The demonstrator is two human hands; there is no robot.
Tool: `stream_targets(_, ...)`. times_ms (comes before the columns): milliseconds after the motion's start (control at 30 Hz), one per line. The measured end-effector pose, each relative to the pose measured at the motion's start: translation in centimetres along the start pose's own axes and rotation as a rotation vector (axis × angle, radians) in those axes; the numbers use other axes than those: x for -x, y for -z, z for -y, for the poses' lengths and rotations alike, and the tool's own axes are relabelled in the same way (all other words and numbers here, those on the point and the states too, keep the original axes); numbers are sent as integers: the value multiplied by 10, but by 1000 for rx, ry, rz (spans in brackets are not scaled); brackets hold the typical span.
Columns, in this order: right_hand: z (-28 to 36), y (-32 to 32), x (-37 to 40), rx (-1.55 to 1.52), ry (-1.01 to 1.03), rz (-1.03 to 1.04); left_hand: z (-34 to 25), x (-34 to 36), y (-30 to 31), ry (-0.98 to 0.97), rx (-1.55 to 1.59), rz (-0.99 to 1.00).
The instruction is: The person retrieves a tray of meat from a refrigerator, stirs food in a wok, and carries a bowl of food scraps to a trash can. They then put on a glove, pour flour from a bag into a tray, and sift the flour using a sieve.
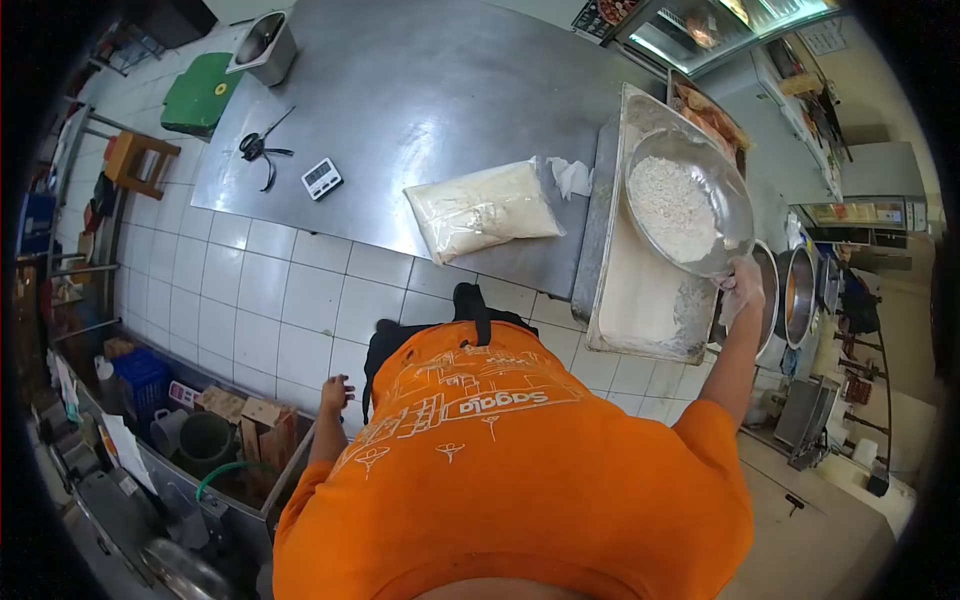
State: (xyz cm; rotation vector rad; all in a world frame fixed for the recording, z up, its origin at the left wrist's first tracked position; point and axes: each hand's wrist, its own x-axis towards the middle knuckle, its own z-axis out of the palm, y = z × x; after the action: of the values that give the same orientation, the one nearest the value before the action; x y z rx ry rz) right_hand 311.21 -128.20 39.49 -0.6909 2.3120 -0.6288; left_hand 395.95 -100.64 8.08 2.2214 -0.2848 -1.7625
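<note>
On the right, my right hand (742,288), which seems to wear a thin clear glove, grips the near rim of a metal mixing bowl (732,192). White flour (675,205), partly clumpy, lies in the bowl. Beneath the bowl is a long metal tray (597,250) with a layer of flour on its bottom; the bowl covers much of its far half. My left hand (338,392) hangs beside my body over the floor, holding nothing, its fingers loosely apart. A clear plastic bag of pale powder (482,210) lies on the steel table (400,90) left of the tray.
Scissors (262,148) and a digital timer (322,179) lie on the table's left part. A metal container (268,52) stands at the far left corner. A tray of raw meat (712,118) sits behind the bowl. More metal bowls (797,295) stand to the right.
</note>
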Motion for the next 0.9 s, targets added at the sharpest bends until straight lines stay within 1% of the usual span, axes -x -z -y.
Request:
stream_targets(67,-15,-19,36,-353,-2,-29,29,-16,6,-119,-187,101)
stream_targets(167,-8,-49,96,-520,-16,-243,20,-33,42,-247,-399,285)
stream_targets(233,7,-87,121,-546,44,-466,0,-40,65,-183,-326,299)
stream_targets(300,2,-107,123,-694,99,-546,-30,-52,98,20,-95,181)
stream_targets(333,-14,-102,113,-832,124,-512,-46,-54,122,-86,-144,172)
stream_targets(367,-34,-99,103,-969,148,-477,-68,-50,141,-148,-175,109)
stream_targets(433,-46,-101,52,-867,-73,-608,-94,-57,192,-178,-122,89)
stream_targets(467,-45,-100,44,-818,-182,-669,-106,-57,216,-192,-133,47)
stream_targets(567,-2,-118,99,-835,-83,-705,-131,-66,291,-186,-208,-45)
stream_targets(600,7,-135,106,-958,-56,-809,-136,-74,314,-202,-229,-53)
stream_targets(633,6,-144,105,-1039,-64,-860,-141,-80,335,-213,-259,-59)
stream_targets(667,9,-147,103,-1116,-89,-865,-153,-83,351,-193,-299,-74)
stream_targets(733,12,-148,105,-1226,-107,-850,-178,-93,380,-209,-355,-110)
stream_targets(800,18,-148,107,-1320,-105,-822,-195,-101,393,-245,-382,-161)
stream_targets(833,15,-153,105,-1364,-114,-813,-204,-97,396,-278,-380,-155)
stream_targets(900,13,-158,99,-1448,-109,-806,-230,-87,381,-360,-366,-136)
